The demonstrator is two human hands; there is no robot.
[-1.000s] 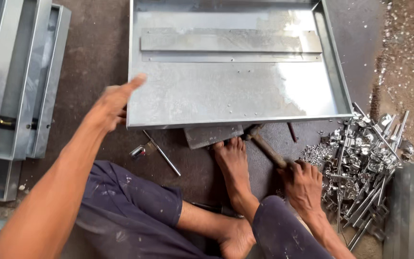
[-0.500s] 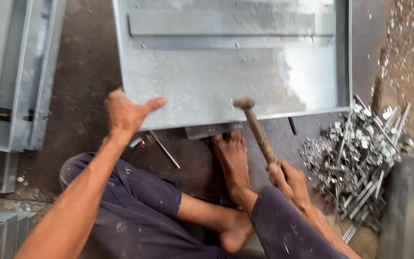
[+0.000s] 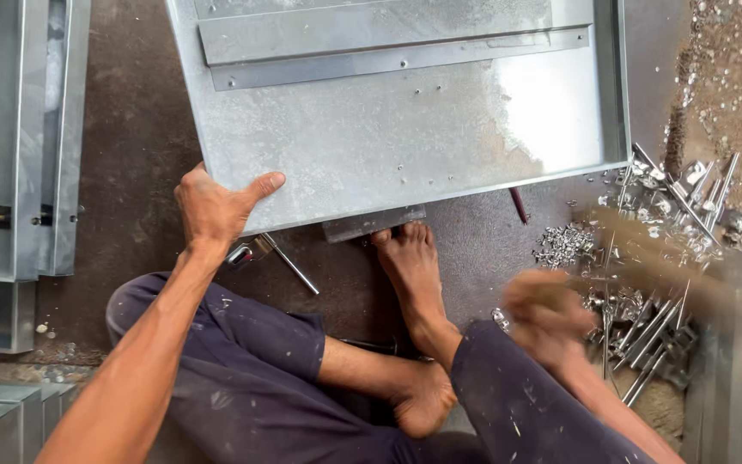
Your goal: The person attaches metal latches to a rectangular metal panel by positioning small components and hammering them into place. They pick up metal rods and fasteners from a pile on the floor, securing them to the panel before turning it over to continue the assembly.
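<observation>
I sit on the floor with a large galvanised sheet-metal tray [image 3: 371, 146] in front of me. My left hand [image 3: 216, 206] grips the tray's near left corner, thumb on top of the sheet. My right hand [image 3: 547, 314] is blurred with motion at the lower right, closed around the wooden handle of a hammer [image 3: 646, 258] that streaks out to the right. My bare foot [image 3: 410, 266] rests with its toes against a small metal plate [image 3: 373, 223] under the tray's near edge.
A pile of bolts and metal fittings [image 3: 654, 258] lies on the right. Folded metal channels [image 3: 19, 137] stand at the left. A thin rod with a small fitting [image 3: 281, 258] lies by my left hand. A red pencil-like stick [image 3: 519, 206] lies near the tray.
The hammer, raised over the tray's near edge half a second ago, has swung down and to the right. My left hand has closed on the tray's corner, and the tray has tilted.
</observation>
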